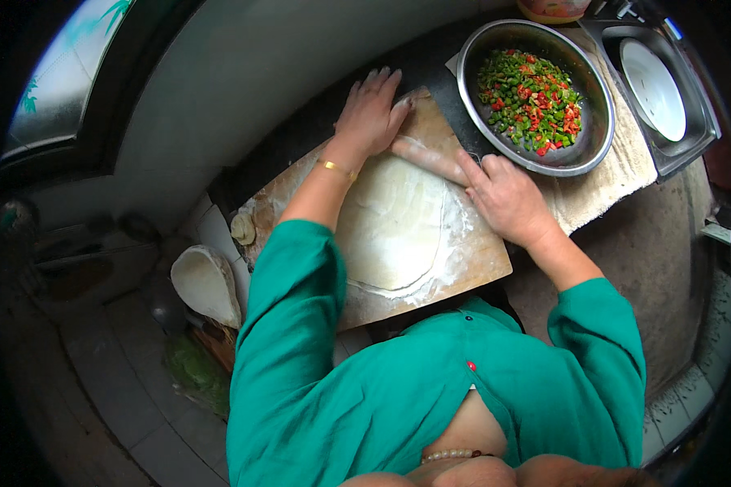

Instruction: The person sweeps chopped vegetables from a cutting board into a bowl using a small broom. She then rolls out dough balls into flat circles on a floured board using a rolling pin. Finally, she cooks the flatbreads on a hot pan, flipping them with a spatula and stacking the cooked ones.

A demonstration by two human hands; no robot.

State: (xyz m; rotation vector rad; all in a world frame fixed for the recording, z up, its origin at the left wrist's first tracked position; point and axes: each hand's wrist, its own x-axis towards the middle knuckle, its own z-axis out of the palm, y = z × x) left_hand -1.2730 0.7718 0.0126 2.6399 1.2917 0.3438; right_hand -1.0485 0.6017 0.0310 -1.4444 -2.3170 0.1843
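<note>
A wooden rolling pin (429,161) lies across the far edge of a flat, rolled-out sheet of dough (393,225). My left hand (371,112) rests at the pin's left end with its fingers stretched out beyond it; whether it grips the pin cannot be told. At the right end, my right hand (505,198) is closed around the pin. Beneath the dough is a floured wooden board (484,262). A small lump of dough (243,228) sits near the board's left corner.
A steel bowl (597,146) of chopped green and red peppers (533,100) stands on a beige towel (621,176) beyond my right hand. Further right, a white basin (653,90) leans in a sink (694,140). A flour-dusted container (204,283) is left of the board.
</note>
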